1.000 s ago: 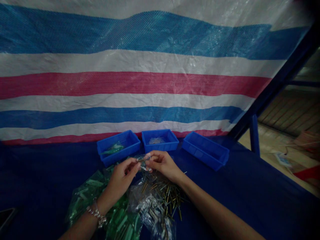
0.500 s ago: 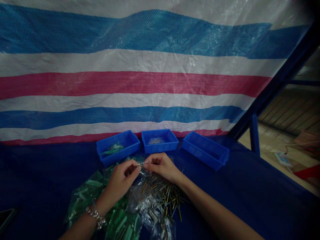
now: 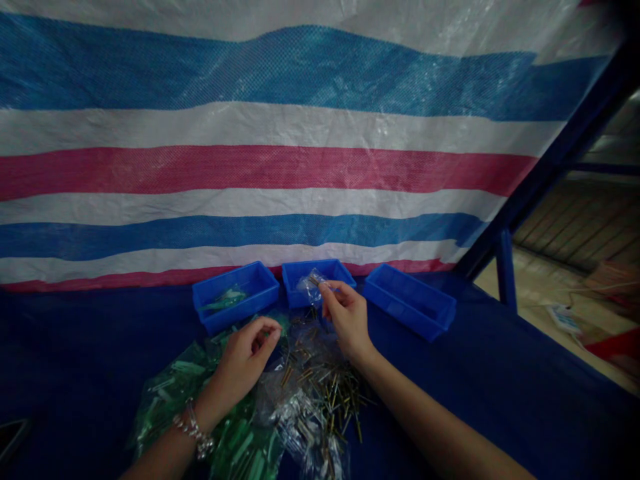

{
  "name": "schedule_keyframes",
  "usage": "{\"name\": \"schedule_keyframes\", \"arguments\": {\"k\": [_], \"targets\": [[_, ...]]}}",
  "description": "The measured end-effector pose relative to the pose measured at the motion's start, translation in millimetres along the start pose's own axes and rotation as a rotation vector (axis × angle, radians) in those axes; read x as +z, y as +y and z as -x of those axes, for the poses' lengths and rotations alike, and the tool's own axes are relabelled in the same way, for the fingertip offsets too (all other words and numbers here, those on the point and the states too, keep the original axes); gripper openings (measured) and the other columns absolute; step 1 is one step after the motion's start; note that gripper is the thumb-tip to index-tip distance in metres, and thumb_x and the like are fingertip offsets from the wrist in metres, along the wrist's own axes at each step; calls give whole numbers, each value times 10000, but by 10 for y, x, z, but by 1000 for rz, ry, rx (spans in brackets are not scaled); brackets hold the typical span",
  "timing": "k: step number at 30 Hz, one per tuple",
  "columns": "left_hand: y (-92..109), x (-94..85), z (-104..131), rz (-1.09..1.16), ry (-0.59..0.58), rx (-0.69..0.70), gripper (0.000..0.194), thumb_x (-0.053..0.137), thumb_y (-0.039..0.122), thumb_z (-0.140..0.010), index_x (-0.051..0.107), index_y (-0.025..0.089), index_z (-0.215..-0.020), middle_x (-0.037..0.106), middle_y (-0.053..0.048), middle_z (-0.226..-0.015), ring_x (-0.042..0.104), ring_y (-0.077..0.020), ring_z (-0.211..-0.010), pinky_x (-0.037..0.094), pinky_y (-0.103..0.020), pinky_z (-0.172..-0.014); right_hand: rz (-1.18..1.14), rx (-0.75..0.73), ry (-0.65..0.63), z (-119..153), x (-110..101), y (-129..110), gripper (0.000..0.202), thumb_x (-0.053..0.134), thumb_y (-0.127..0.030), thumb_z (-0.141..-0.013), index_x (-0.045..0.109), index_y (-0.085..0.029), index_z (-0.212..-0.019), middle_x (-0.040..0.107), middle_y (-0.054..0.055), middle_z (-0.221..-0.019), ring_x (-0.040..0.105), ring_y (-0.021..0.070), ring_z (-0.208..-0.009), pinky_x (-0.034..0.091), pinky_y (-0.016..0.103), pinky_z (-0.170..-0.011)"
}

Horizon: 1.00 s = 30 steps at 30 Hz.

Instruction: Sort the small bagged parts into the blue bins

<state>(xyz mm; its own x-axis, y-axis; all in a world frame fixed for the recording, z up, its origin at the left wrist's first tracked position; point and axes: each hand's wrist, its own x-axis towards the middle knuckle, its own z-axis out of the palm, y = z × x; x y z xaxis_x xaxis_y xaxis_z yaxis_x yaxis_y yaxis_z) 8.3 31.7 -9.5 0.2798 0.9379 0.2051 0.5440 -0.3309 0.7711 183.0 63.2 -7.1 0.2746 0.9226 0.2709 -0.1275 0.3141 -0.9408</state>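
Note:
My right hand [image 3: 347, 315] is lifted over the front edge of the middle blue bin [image 3: 317, 281] and pinches a small clear plastic bag [image 3: 310, 282] with a pin inside. My left hand [image 3: 246, 351] rests lower, fingers curled together above a heap of green plastic bags [image 3: 235, 440]; I cannot tell whether it holds anything. Between my forearms lies a loose pile of brass pins [image 3: 330, 390] mixed with clear bags [image 3: 305, 427].
Three blue bins stand in a row against a striped tarp [image 3: 280, 160]: the left bin [image 3: 235, 297] holds green bags, the right bin [image 3: 410, 303] looks empty. A dark blue cloth [image 3: 500, 400] covers the table. A blue metal frame [image 3: 505, 267] stands at right.
My hands have parted. The right hand has moved up and away with the small clear bag to the middle bin, while the left hand has stayed near the heap.

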Motion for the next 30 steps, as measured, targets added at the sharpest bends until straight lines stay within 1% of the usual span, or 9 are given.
{"name": "schedule_keyframes", "arguments": {"k": [3, 7, 11, 14, 16, 20, 24, 27, 30], "targets": [[-14, 9, -1, -11, -1, -3, 188, 418, 311, -805, 534, 174, -860, 549, 2, -676, 504, -127, -589, 385, -231, -531, -69, 61, 86, -57, -47, 37, 252, 580, -391, -693, 545, -149, -757, 466, -74, -380, 378, 56, -313, 278, 172, -341], [-4, 10, -1, -19, 3, 6, 167, 426, 287, -796, 532, 171, -854, 559, 0, -685, 510, -127, -599, 385, -235, -538, -132, 116, 121, -107, -87, 81, 283, 592, -396, -669, 539, -140, -779, 555, -33, -456, 481, 86, -359, 346, 196, -375], [19, 4, 1, -26, 15, 7, 144, 431, 259, -783, 532, 175, -843, 564, 7, -672, 503, -119, -577, 379, -230, -527, -112, 84, 182, -141, -123, 103, 299, 583, -389, -677, 547, -133, -826, 611, 8, -536, 559, 129, -436, 369, 215, -402], [30, 2, 2, -34, 7, 6, 133, 434, 236, -774, 530, 175, -841, 568, 5, -678, 515, -122, -594, 384, -232, -536, -102, 57, 233, -173, -161, 134, 302, 556, -400, -699, 559, -126, -826, 637, 35, -600, 594, 146, -489, 385, 218, -421], [31, 4, 1, -34, 7, 9, 131, 433, 227, -770, 529, 176, -844, 568, 6, -680, 519, -121, -593, 384, -230, -532, -97, 73, 258, -196, -186, 158, 321, 543, -423, -703, 565, -121, -810, 650, 55, -638, 607, 156, -505, 385, 217, -415], [31, 14, 1, -41, 11, 31, 129, 435, 221, -759, 534, 178, -828, 565, 14, -663, 514, -116, -574, 378, -223, -514, -53, 158, 278, -226, -215, 170, 371, 523, -474, -694, 575, -114, -768, 655, 74, -633, 596, 162, -452, 347, 209, -358], [30, 20, 4, -73, 10, 33, 129, 441, 217, -755, 544, 177, -822, 564, 14, -645, 505, -116, -555, 373, -224, -507, 18, 175, 224, -225, -225, 142, 410, 512, -495, -695, 586, -108, -804, 645, 61, -588, 543, 125, -366, 323, 197, -343], [18, 20, 7, -91, 0, 45, 127, 443, 204, -757, 547, 179, -825, 565, 12, -640, 506, -119, -559, 371, -225, -508, 105, 113, 191, -206, -236, 144, 415, 484, -503, -716, 571, -117, -840, 602, 18, -499, 463, 95, -310, 305, 195, -337], [-1, 24, 6, -91, -5, 60, 123, 441, 190, -754, 549, 186, -813, 564, 15, -634, 504, -117, -558, 367, -223, -509, 226, 0, 160, -174, -237, 167, 359, 483, -478, -730, 552, -139, -825, 530, -32, -433, 411, 87, -314, 295, 194, -343]]}}
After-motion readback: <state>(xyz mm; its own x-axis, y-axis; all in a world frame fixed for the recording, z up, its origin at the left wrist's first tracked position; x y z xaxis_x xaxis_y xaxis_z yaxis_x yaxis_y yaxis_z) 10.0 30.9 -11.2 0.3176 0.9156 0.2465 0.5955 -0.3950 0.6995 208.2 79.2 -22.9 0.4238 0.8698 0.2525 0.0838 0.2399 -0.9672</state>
